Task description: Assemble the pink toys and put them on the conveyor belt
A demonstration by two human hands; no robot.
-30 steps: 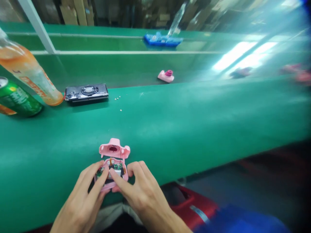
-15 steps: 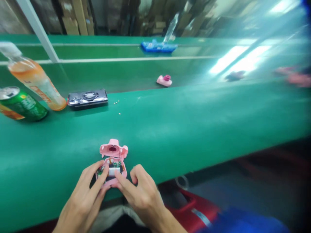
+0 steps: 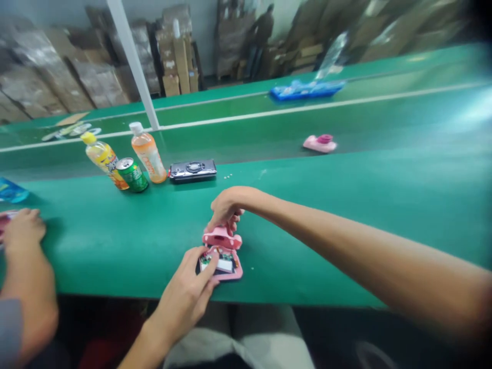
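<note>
An opened pink plastic casing [image 3: 239, 271] lies on the green table, with a green circuit board and a white block [image 3: 225, 265] showing inside. My left hand [image 3: 192, 282] grips its left side, thumb over the inside and fingers at the edge. Beyond it stands the pink cover [image 3: 222, 239], tilted up. My right hand [image 3: 227, 207] reaches across to the far side of this cover with curled fingers closed at its upper edge; its fingertips are partly hidden.
A black boxy device [image 3: 193, 170], an orange drink bottle [image 3: 149, 154], a green can [image 3: 132, 175] and a yellow-capped bottle [image 3: 103, 159] stand further back. A pink part [image 3: 320, 144] and a blue tray [image 3: 307, 90] lie beyond. Another person's hand [image 3: 23, 228] is at the left.
My right hand has left the near edge of the casing and reached over to the far side of the cover. My left hand stays on the casing. The view has swung left.
</note>
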